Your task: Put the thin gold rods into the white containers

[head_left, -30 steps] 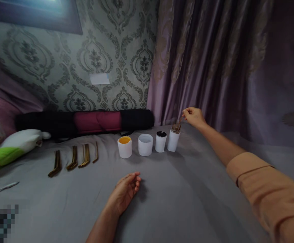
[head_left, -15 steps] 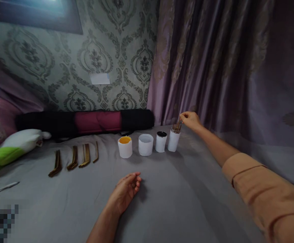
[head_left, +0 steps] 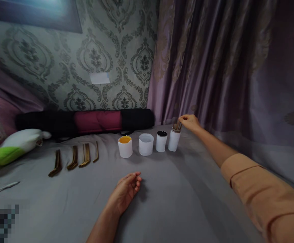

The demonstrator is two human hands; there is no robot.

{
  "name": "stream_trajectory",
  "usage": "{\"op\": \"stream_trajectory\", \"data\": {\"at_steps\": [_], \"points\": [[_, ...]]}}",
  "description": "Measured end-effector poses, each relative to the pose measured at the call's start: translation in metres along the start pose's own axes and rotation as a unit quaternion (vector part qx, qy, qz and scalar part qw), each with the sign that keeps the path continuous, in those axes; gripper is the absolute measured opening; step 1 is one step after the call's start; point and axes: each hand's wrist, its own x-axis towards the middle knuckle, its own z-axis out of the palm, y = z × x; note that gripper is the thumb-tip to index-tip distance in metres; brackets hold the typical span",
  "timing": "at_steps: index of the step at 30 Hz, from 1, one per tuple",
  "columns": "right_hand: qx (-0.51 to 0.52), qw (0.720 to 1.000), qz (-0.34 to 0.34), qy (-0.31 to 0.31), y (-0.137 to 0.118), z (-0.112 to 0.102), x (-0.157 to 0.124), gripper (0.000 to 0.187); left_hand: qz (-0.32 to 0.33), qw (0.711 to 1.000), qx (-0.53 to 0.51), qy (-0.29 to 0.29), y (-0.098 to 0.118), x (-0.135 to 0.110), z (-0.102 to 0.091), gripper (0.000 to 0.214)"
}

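Note:
My right hand point(head_left: 188, 122) is at the mouth of the tall white container point(head_left: 173, 141). Its thumb and fingertips pinch a thin brown straw-like stick among several brown sticks point(head_left: 177, 126) standing in that container. My left hand point(head_left: 128, 189) rests on the grey sheet, palm turned inward, fingers loosely curled and nothing in it. Left of the tall container stand a white container with a black inside point(head_left: 161, 143), a wider white one point(head_left: 145, 147) and a white one with a yellow-orange inside point(head_left: 125, 149).
Bundles of bent brown straw-like sticks point(head_left: 85, 156) lie at the left, with a single bent stick point(head_left: 96, 152) beside them. A black and maroon roll point(head_left: 98, 122) lies along the wall. A green and white plush toy point(head_left: 15, 145) and a white cable point(head_left: 7, 186) are farther left.
My right hand has dipped slightly lower and to the left over the tall container, its pinched stick now nearer the others. My left hand has stayed still.

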Motion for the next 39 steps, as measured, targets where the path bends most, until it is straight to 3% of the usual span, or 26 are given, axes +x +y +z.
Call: {"op": "stream_trajectory", "data": {"at_steps": [18, 28, 39], "points": [[-0.015, 0.997, 0.078, -0.022, 0.004, 0.007, -0.003, 0.023, 0.001, 1.0, 0.001, 0.004, 0.0, -0.001, 0.001, 0.013], [-0.005, 0.996, 0.089, -0.01, 0.008, 0.01, 0.001, 0.019, -0.003, 1.0, -0.002, 0.006, 0.002, -0.002, 0.002, 0.012], [0.033, 0.994, 0.106, -0.004, 0.026, 0.018, 0.012, 0.028, -0.004, 1.0, 0.003, 0.011, 0.002, -0.002, 0.003, 0.012]]}}
